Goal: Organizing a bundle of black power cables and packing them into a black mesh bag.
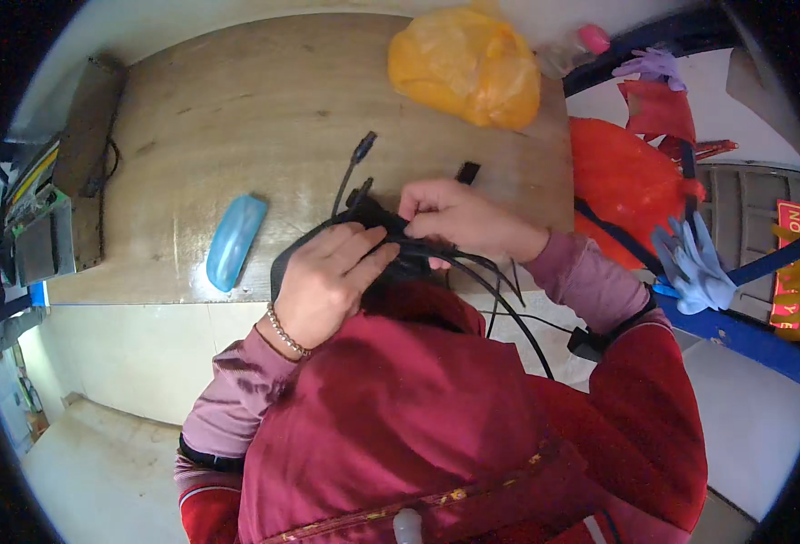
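At the table's near edge, against the dark red apron (406,381), sits a black fabric pouch (283,262) with black cables (481,272) about it. My left hand (335,272) lies over the pouch, its fingers bent onto the black bundle. Thumb and fingertips of my right hand (451,221) are pinched together at the bundle's right side, where the cables pass; what exactly they grip is partly hidden. One cable with a plug end (366,146) sticks up beyond my left hand. A shorter black plug (360,192) stands near it.
A translucent blue case (236,243) lies left on the wooden table (250,102). An orange plastic bag (468,68) rests at the back right. A red bag (624,183) and blue gloves (695,265) hang by a dark frame at right. Boxes (83,156) stand left.
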`<state>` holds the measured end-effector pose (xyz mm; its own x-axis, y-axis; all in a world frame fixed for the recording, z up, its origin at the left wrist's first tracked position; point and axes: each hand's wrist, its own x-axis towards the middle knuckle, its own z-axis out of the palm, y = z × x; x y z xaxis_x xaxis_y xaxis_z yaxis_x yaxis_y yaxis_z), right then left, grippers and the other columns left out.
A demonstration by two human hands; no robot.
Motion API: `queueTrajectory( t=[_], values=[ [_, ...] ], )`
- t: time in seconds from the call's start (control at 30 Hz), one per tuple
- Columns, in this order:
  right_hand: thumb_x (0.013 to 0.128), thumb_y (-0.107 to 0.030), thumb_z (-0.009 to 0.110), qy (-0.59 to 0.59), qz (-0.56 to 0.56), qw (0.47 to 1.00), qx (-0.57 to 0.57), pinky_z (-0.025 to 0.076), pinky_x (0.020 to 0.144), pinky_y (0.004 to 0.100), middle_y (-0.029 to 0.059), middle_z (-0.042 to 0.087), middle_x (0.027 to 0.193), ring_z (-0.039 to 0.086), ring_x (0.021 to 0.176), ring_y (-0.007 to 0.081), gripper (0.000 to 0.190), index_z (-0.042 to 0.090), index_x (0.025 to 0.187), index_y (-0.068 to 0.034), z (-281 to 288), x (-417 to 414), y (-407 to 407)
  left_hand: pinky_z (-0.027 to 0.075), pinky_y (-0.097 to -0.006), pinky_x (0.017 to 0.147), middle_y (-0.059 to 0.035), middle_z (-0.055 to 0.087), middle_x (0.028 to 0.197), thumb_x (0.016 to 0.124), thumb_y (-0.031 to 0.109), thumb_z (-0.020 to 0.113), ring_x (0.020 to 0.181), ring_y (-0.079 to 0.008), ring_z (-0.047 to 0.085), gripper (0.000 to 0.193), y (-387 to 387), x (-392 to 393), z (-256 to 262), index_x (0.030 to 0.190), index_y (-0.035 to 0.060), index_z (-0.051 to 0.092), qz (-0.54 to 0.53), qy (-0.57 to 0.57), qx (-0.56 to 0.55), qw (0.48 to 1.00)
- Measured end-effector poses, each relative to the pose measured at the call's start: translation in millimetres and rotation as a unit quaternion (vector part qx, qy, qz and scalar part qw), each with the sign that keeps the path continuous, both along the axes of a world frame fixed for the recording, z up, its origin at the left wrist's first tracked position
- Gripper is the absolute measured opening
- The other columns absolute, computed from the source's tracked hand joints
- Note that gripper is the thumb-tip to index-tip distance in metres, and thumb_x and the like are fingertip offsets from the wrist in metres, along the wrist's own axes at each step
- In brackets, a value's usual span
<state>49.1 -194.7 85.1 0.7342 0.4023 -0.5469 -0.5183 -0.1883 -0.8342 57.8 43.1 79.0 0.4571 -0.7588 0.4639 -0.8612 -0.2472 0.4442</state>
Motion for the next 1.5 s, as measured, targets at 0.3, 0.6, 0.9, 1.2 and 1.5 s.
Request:
queueTrajectory(
  t=[0.3,0.6,0.9,1.2,1.5],
  values=[
    [0.091,-0.002,0.055,-0.062,0.022,0.997,-0.028,0.044,0.048,0.0226,0.0029,0.059,0.072,0.056,0.055,0.0073,0.003,0.053,0.093,-0.002,0.6,4.5,-2.8,0.053,-0.0383,0.077,-0.0121,0.064,0.095,0.074,0.004,0.06,0.09,-0.0298,0.063,0.028,-12.2,9.2,8.5,0.1,0.006,0.067,0.043,0.105,0.113,0.987],
    [0.093,-0.002,0.058,-0.162,0.052,0.984,-0.046,0.047,0.052,0.0224,0.0034,0.06,0.079,0.057,0.063,0.0059,0.006,0.054,0.097,-0.001,-16.3,-0.2,-19.5,0.05,-0.0425,0.081,-0.0153,0.065,0.092,0.065,0.004,0.076,0.092,-0.0351,0.061,0.022,-28.6,32.3,-10.3,0.086,0.0063,0.072,0.01,0.135,-0.014,0.991],
    [0.085,-0.015,0.065,-0.287,0.131,0.937,-0.154,0.048,0.069,0.0395,0.0102,0.053,0.083,0.059,0.079,0.0269,0.013,0.057,0.09,-0.006,-2.3,-3.6,-27.7,0.05,-0.0427,0.079,-0.0121,0.064,0.083,0.066,0.009,0.076,0.088,-0.0332,0.061,0.019,-42.7,43.6,-23.3,0.084,0.0091,0.074,-0.019,0.209,0.066,0.976],
    [0.084,-0.022,0.071,-0.35,0.133,0.897,-0.235,0.045,0.073,0.0369,0.009,0.048,0.094,0.054,0.085,0.0282,0.023,0.056,0.089,-0.006,-12.4,-30.5,-28.2,0.048,-0.0437,0.088,-0.0122,0.064,0.093,0.07,0.008,0.074,0.1,-0.0353,0.059,0.026,-49.2,47.8,-24.1,0.095,0.0082,0.07,-0.092,0.19,0.104,0.972],
    [0.083,-0.017,0.069,-0.425,0.107,0.867,-0.236,0.042,0.082,0.0373,0.008,0.052,0.096,0.053,0.091,0.0283,0.018,0.054,0.088,-0.007,-23.8,-38.8,-29.8,0.052,-0.0393,0.079,-0.0137,0.066,0.09,0.072,-0.001,0.069,0.089,-0.0349,0.064,0.019,-40.1,68.1,-20.9,0.09,0.0029,0.065,-0.161,0.293,0.062,0.94]
  ],
)
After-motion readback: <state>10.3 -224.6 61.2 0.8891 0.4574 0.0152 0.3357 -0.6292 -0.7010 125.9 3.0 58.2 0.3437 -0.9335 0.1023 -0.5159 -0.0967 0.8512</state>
